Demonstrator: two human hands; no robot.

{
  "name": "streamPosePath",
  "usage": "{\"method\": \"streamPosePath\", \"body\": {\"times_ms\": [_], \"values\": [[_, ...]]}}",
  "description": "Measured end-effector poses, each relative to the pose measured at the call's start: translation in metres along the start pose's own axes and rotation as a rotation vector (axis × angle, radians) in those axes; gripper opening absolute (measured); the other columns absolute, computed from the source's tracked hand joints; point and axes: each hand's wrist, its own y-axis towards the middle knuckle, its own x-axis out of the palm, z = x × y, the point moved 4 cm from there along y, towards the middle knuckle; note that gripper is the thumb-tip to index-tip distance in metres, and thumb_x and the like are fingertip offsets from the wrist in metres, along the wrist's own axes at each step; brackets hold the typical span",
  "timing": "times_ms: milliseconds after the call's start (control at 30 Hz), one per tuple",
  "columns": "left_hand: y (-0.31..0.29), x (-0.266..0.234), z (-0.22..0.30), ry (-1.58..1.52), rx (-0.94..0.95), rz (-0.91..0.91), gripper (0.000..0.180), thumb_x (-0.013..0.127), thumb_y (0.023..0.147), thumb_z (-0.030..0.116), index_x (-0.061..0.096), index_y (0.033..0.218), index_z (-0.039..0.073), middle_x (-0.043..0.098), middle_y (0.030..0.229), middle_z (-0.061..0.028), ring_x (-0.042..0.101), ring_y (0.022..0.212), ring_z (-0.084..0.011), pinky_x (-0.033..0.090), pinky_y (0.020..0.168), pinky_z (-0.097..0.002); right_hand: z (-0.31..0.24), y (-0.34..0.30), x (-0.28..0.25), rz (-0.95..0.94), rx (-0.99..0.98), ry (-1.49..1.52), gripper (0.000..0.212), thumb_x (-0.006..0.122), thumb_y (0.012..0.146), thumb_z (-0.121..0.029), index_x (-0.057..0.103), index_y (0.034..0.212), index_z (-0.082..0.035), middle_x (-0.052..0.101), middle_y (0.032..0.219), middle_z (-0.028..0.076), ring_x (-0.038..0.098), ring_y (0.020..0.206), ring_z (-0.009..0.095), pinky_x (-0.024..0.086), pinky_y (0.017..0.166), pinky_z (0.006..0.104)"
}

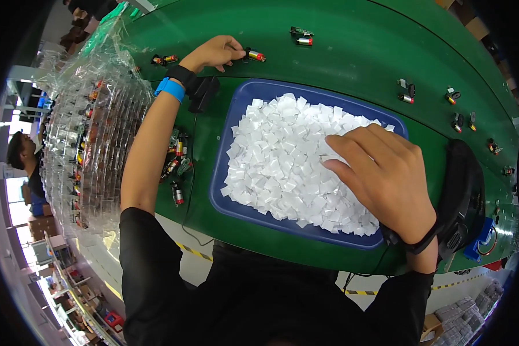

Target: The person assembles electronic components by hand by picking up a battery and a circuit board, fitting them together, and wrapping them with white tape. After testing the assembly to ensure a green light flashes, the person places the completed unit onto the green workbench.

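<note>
My left hand (220,53) reaches over the far side of the green bench, fingertips closed at the left end of a small battery assembly (256,56) with a red and yellow cylinder and a dark end part. Below it, a blue tray (219,196) is heaped with small white square pieces (282,155). Over the right part of this heap hangs my right hand (383,179), thumb and forefinger apart with a gap between them. Nothing shows in that gap. Its other fingers are curled and partly hidden behind the hand.
At left rises a stack of clear plastic trays (92,150) loaded with parts. Loose assemblies (179,193) lie near it, and more (406,92) are spread along the far strip. A black block (203,94) stands by my left wrist, a black device (460,190) at right.
</note>
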Motion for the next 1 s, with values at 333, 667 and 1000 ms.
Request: {"method": "streamPosePath", "body": {"times_ms": [333, 667, 1000], "values": [[0.003, 0.011, -0.007, 0.031, 0.142, 0.151, 0.037, 0.076, 0.09, 0.029, 0.064, 0.115, 0.005, 0.072, 0.096, -0.0044, 0.069, 0.086, -0.0174, 0.056, 0.066, -0.035, -0.003, 0.0, 0.0, -0.022, -0.008, -0.013, 0.028, 0.082, 0.075, -0.014, 0.07, 0.099, -0.004, 0.066, 0.083, 0.005, 0.062, 0.07, 0.024, 0.049, 0.059, 0.0341], [-0.063, 0.0, 0.056, -0.314, 0.258, 0.15, 0.024, 0.068, 0.096, 0.016, 0.064, 0.105, -0.006, 0.074, 0.09, -0.0134, 0.069, 0.074, -0.0164, 0.059, 0.057, -0.0301, 0.005, 0.001, -0.009, 0.075, 0.145, 0.039, 0.039, 0.084, 0.076, -0.009, 0.07, 0.112, -0.003, 0.071, 0.097, 0.008, 0.069, 0.083, 0.024, 0.054, 0.067, 0.0328], [-0.212, 0.049, 0.177, -0.586, 0.37, 0.062, 0.018, 0.068, 0.097, 0.01, 0.063, 0.109, -0.003, 0.07, 0.081, -0.0073, 0.065, 0.067, -0.0099, 0.055, 0.057, -0.0243, 0.002, -0.002, -0.002, 0.202, 0.272, 0.238, 0.049, 0.084, 0.082, -0.007, 0.064, 0.127, -0.001, 0.073, 0.11, 0.012, 0.072, 0.094, 0.019, 0.058, 0.073, 0.0277]]}}
